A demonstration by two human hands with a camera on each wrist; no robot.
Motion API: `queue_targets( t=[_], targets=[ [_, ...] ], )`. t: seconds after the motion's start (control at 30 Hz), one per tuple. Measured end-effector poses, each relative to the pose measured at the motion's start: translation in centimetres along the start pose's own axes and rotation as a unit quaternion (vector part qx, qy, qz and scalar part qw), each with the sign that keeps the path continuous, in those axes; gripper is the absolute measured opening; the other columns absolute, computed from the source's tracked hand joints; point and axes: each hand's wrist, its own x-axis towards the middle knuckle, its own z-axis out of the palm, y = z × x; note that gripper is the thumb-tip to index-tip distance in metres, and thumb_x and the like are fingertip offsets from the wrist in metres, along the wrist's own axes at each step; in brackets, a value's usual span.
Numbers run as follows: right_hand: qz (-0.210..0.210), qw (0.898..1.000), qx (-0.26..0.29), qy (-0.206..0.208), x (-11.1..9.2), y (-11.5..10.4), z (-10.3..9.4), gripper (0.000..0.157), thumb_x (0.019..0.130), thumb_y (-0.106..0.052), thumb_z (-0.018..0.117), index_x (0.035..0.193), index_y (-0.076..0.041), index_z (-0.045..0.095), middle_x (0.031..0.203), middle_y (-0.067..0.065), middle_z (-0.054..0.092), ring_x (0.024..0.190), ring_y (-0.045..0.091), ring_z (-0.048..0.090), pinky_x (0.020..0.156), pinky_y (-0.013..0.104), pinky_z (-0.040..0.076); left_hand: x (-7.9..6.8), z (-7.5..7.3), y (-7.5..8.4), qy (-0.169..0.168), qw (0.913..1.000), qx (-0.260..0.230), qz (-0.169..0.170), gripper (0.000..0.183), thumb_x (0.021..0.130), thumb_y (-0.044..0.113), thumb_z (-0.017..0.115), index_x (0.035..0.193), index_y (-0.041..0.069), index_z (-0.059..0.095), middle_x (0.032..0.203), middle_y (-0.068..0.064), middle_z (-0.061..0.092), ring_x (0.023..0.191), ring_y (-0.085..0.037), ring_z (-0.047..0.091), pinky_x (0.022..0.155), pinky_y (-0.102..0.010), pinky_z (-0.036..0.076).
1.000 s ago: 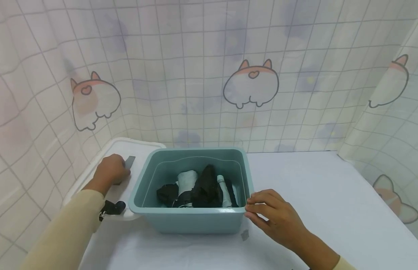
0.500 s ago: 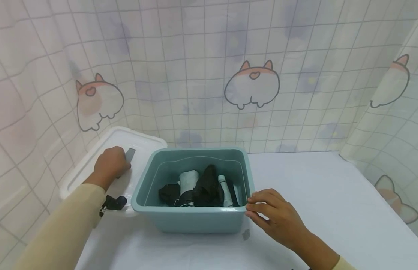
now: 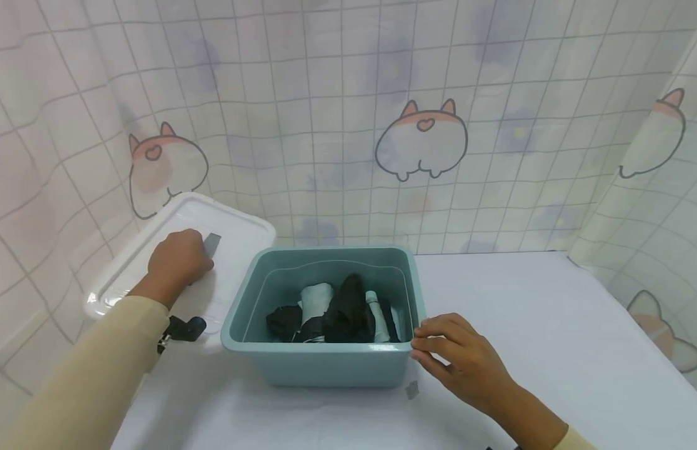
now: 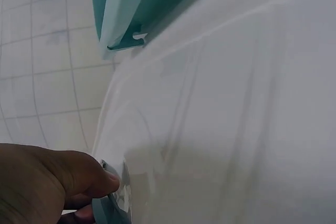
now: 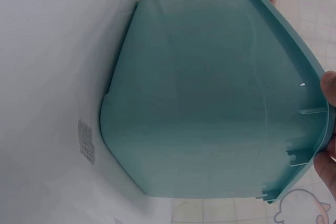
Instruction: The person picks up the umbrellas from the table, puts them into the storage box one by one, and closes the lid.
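At the left of the head view, my left hand (image 3: 179,259) grips the grey-teal handle (image 3: 212,244) of a white lid (image 3: 238,228). The lid is raised and tilted, just left of a teal storage bin (image 3: 328,365). In the left wrist view, the thumb and fingers wrap the handle (image 4: 113,208). My right hand (image 3: 463,362) pinches the bin's near right rim corner; the right wrist view shows the bin's outer wall (image 5: 199,93) below it. Inside the bin lie dark cloth bundles (image 3: 345,312), a whitish roll (image 3: 316,300) and a pale tube-like item (image 3: 376,315).
The bin stands on a white-covered table (image 3: 522,319). A grey patch (image 3: 412,390) marks the cloth near its front right corner. A grid-patterned curtain (image 3: 337,125) hangs behind and along both sides, close to the lid at the left.
My left hand has moved up with the lid, whose far edge now stands higher against the curtain. My right hand stays at the bin's corner, and the bin has barely shifted in view.
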Motion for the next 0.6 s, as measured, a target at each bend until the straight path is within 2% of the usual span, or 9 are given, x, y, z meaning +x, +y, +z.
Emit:
queue_targets(
  t=[0.4, 0.6],
  targets=[
    [0.007, 1.000, 0.008, -0.003, -0.1, 0.0, 0.0, 0.037, 0.106, -0.036, 0.058, 0.093, -0.009, 0.079, 0.103, 0.002, 0.070, 0.096, 0.023, 0.065, 0.081, 0.022, 0.055, 0.1, -2.4, 0.0, 0.040, 0.9986, 0.017, 0.029, 0.014, 0.082, 0.010, 0.067, 0.079, -0.002, 0.059, 0.071, -0.017, 0.058, 0.063, -0.033, 0.052, 0.053, -0.045, 0.043],
    [0.007, 1.000, 0.007, -0.004, 0.0, 0.0, -0.1, 0.037, 0.107, -0.036, 0.057, 0.093, -0.008, 0.079, 0.102, 0.002, 0.070, 0.096, 0.023, 0.066, 0.081, 0.022, 0.055, 0.2, -3.6, -0.2, 0.030, 0.9991, 0.016, 0.026, 0.014, 0.081, 0.011, 0.065, 0.079, -0.002, 0.058, 0.072, -0.018, 0.057, 0.064, -0.034, 0.052, 0.053, -0.045, 0.043]
  ],
)
